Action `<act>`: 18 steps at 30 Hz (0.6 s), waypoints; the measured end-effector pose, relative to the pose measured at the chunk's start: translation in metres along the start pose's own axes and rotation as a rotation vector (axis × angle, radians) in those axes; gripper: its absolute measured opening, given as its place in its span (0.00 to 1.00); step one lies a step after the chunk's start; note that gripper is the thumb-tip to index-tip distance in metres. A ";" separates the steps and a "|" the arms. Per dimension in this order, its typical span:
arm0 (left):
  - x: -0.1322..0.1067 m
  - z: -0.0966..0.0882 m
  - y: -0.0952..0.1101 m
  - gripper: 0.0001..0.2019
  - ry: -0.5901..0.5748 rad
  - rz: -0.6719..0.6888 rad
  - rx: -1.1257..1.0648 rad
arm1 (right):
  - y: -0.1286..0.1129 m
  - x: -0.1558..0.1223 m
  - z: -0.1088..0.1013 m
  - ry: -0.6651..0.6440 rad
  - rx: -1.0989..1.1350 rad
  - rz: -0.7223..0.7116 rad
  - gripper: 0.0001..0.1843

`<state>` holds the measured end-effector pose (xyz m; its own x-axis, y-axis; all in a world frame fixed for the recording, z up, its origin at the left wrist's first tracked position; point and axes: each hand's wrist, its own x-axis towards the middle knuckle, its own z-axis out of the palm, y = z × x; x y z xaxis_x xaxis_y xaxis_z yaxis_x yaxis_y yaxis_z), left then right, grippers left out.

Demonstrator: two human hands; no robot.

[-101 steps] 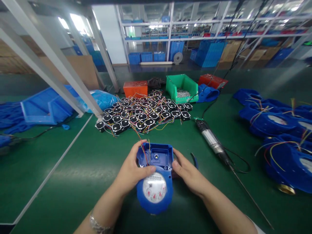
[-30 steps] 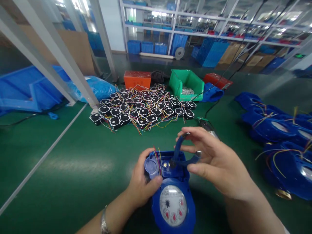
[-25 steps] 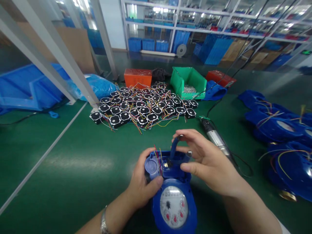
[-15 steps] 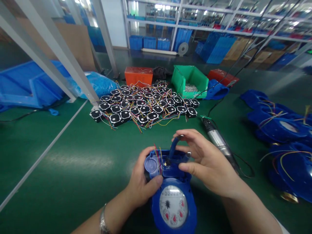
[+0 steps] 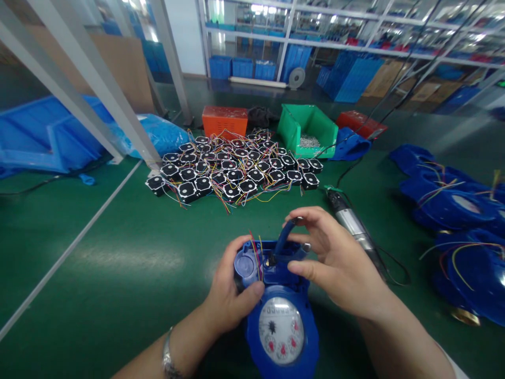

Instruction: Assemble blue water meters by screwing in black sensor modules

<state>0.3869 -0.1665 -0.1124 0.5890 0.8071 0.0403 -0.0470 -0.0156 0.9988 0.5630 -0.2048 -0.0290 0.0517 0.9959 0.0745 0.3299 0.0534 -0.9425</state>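
Note:
A blue water meter point(image 5: 282, 329) with a round white dial faces up at the bottom centre. Its small housing above the dial lies uncovered, with red and yellow wires point(image 5: 258, 255) standing out of it. Around the housing's left side wraps my left hand point(image 5: 234, 297), its thumb laid by the wires. Blue-handled pliers point(image 5: 284, 237) are in my right hand point(image 5: 331, 258), thumb on one handle and fingers round the other, with the handles spread. Their dark jaws sit inside the housing at a small brass-coloured part point(image 5: 270, 261); whether they grip it I cannot tell.
Several black square modules with coloured wires point(image 5: 234, 176) lie beyond my hands. Behind them stand an orange box point(image 5: 224, 122) and a green bin point(image 5: 307, 131) of small metal parts. A silver-black power screwdriver point(image 5: 353, 221) lies to the right, near more blue meters point(image 5: 473, 273).
The pliers' handles have tilted slightly to the right along with my right hand. My left hand and the meter have stayed nearly still.

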 end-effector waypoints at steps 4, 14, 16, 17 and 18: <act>0.000 -0.001 -0.001 0.31 0.019 0.005 0.020 | 0.000 -0.001 0.000 0.013 -0.001 0.007 0.27; -0.001 -0.001 -0.001 0.31 0.023 0.013 0.028 | -0.001 -0.002 0.001 0.026 -0.060 0.001 0.26; 0.000 -0.001 -0.001 0.31 0.021 0.008 0.017 | -0.001 -0.002 0.000 0.019 -0.061 0.005 0.26; 0.000 0.000 -0.001 0.30 0.019 0.008 0.009 | -0.002 -0.002 0.000 0.017 -0.061 0.004 0.26; 0.000 0.000 0.000 0.30 0.015 0.008 0.001 | -0.002 -0.002 0.000 0.014 -0.062 0.001 0.26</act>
<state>0.3866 -0.1666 -0.1127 0.5768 0.8155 0.0481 -0.0510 -0.0228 0.9984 0.5625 -0.2064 -0.0275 0.0656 0.9948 0.0782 0.3879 0.0468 -0.9205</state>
